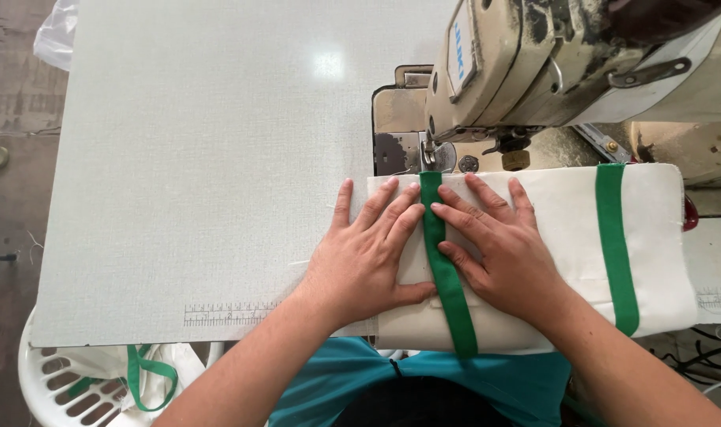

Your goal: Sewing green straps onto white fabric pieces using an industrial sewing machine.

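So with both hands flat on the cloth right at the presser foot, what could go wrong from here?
1. The fingertips of the left hand and right hand lie close to the presser foot of the cream industrial sewing machine; they could get too near the needle.
2. The green webbing strap on the folded cream canvas piece is held only by hand pressure, so it might skew and stitch crooked.

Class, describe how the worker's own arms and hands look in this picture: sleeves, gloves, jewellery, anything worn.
Both forearms are bare, with no sleeves in view. The left hand and right hand wear no gloves; no rings or watch show. Fingers have short, unpainted nails.
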